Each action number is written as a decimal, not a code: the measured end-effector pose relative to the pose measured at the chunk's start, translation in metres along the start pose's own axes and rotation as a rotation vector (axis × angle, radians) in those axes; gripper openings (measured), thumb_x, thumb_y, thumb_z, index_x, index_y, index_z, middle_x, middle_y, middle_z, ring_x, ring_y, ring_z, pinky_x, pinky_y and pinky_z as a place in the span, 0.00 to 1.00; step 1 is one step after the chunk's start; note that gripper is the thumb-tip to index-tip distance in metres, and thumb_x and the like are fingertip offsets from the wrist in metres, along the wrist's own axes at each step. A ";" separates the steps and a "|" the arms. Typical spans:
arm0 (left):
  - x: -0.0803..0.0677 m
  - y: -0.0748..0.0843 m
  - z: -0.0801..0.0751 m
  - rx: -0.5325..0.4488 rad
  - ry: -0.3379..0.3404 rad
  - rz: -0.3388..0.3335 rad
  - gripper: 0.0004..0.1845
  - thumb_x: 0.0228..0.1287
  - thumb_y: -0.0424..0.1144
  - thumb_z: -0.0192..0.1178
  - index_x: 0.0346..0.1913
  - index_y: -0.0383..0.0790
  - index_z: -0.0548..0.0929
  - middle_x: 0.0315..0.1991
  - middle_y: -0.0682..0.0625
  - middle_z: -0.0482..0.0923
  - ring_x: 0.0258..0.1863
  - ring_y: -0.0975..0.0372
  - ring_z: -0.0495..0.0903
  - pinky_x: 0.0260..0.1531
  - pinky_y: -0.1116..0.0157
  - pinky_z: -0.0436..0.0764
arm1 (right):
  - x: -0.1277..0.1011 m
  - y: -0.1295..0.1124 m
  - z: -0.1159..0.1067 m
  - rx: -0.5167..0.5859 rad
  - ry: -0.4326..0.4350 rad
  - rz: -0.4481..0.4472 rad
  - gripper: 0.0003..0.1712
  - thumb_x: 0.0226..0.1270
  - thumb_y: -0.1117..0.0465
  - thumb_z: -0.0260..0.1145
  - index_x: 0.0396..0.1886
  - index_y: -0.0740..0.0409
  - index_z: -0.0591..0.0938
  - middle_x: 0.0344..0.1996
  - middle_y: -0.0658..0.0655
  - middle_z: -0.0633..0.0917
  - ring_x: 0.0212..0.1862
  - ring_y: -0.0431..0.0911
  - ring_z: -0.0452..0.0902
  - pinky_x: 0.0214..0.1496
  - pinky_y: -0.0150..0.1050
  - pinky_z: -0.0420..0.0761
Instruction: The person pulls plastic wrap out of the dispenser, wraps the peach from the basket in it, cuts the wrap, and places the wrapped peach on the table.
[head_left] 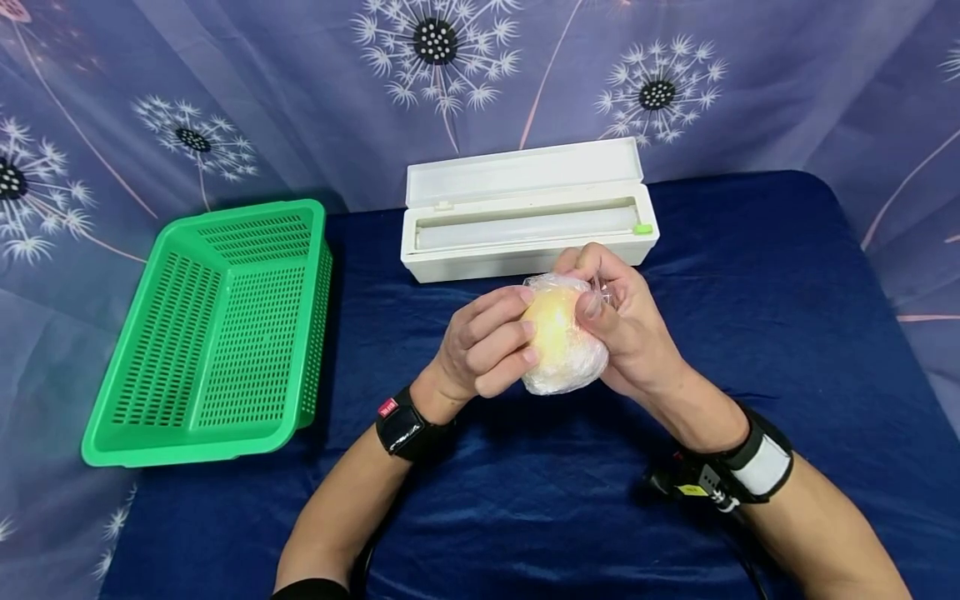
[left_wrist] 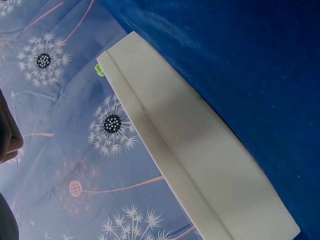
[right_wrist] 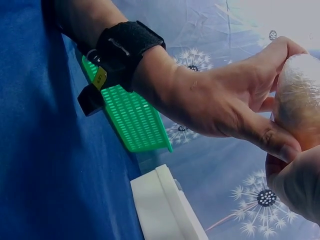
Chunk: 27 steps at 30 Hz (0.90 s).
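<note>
Between the two hands, raised over the cloth, is a round yellow fruit (head_left: 558, 333) wrapped in clear, crinkled cling film. My left hand (head_left: 476, 346) holds its left side, fingertips pressed on the film. On the other side, my right hand (head_left: 637, 329) grips the fruit with the thumb across its front, and a loose bit of film (head_left: 606, 292) shows by the index finger. The right wrist view shows the wrapped fruit (right_wrist: 300, 100) at its edge, with the left hand's thumb (right_wrist: 272, 137) along it. Which fruit it is, I cannot tell.
Behind the hands stands a white cling film box (head_left: 525, 267), lid raised, a roll inside and a green slider (head_left: 642, 228) at its right end. To the left sits a green plastic basket (head_left: 318, 333). Dark blue cloth (head_left: 525, 500) covers the table, with a dandelion-print curtain (head_left: 300, 83) behind.
</note>
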<state>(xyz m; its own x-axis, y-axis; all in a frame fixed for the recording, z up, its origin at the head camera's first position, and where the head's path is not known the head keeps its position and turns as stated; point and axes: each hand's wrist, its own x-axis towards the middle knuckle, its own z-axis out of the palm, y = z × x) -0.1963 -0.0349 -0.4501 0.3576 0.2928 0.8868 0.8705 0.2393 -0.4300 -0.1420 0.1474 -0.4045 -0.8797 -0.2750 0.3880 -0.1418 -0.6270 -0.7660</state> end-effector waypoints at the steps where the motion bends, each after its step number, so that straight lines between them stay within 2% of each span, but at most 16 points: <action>1: -0.001 0.000 0.001 -0.006 0.005 0.003 0.14 0.72 0.19 0.59 0.50 0.37 0.69 0.48 0.43 0.70 0.51 0.49 0.79 0.54 0.54 0.87 | 0.000 0.000 0.000 -0.004 0.007 0.000 0.23 0.67 0.47 0.79 0.39 0.59 0.78 0.41 0.57 0.76 0.40 0.44 0.76 0.34 0.30 0.84; 10: -0.008 0.001 0.002 0.018 0.013 0.017 0.14 0.73 0.21 0.59 0.51 0.38 0.69 0.48 0.44 0.72 0.50 0.49 0.81 0.53 0.55 0.86 | 0.000 0.000 0.003 -0.049 0.051 0.001 0.25 0.69 0.44 0.75 0.34 0.59 0.76 0.39 0.56 0.76 0.38 0.44 0.75 0.31 0.30 0.82; 16: -0.011 0.002 0.003 0.021 0.014 0.039 0.16 0.71 0.21 0.61 0.51 0.39 0.70 0.47 0.45 0.73 0.49 0.50 0.82 0.53 0.56 0.86 | 0.000 -0.001 0.004 -0.036 0.070 0.000 0.22 0.73 0.48 0.73 0.31 0.60 0.76 0.39 0.56 0.76 0.38 0.44 0.75 0.32 0.29 0.82; 21: -0.013 0.002 0.004 0.036 0.028 0.055 0.14 0.73 0.23 0.60 0.52 0.40 0.71 0.47 0.46 0.73 0.49 0.51 0.82 0.52 0.57 0.85 | 0.000 -0.002 0.005 -0.024 0.065 -0.012 0.19 0.75 0.51 0.71 0.31 0.59 0.76 0.38 0.56 0.77 0.39 0.44 0.76 0.35 0.30 0.83; 27: -0.015 0.002 0.005 0.052 0.015 0.068 0.13 0.75 0.24 0.59 0.52 0.41 0.70 0.48 0.47 0.73 0.50 0.51 0.82 0.53 0.58 0.84 | 0.000 -0.002 0.004 -0.029 0.069 -0.016 0.18 0.76 0.52 0.68 0.30 0.58 0.77 0.37 0.55 0.77 0.37 0.44 0.76 0.32 0.29 0.82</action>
<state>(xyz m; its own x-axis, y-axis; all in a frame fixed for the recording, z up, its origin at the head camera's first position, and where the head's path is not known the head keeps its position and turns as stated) -0.2014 -0.0345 -0.4657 0.4205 0.2966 0.8575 0.8256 0.2669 -0.4971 -0.1397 0.1453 -0.4009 -0.9063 -0.2136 0.3646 -0.1681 -0.6093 -0.7749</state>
